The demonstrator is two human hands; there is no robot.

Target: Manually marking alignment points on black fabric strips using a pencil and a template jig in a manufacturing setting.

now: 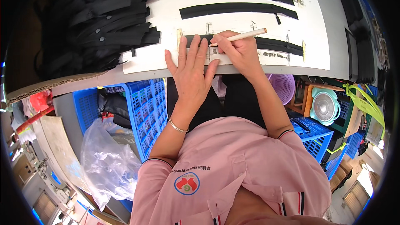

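Observation:
A black fabric strip [278,46] lies across a white marked board [314,29] near the table's front edge. My left hand [192,64] rests flat with fingers spread, its fingertips pressing the strip's left part. In my right hand [240,54] is a white pencil [246,35], gripped like a pen and slanting up to the right. The pencil's tip meets the strip or sits just over it, right beside my left fingers; which one I cannot tell. Farther back on the board, more black strips [237,9] lie in rows, one with a small tab hanging at its right end.
A large heap of black strips [96,25] fills a cardboard box or tray at the left. Under the table stand blue plastic crates [146,112], a clear plastic bag [108,162], a purple basket [282,87] and a small turquoise fan [325,106]. Dark items line the table's right end.

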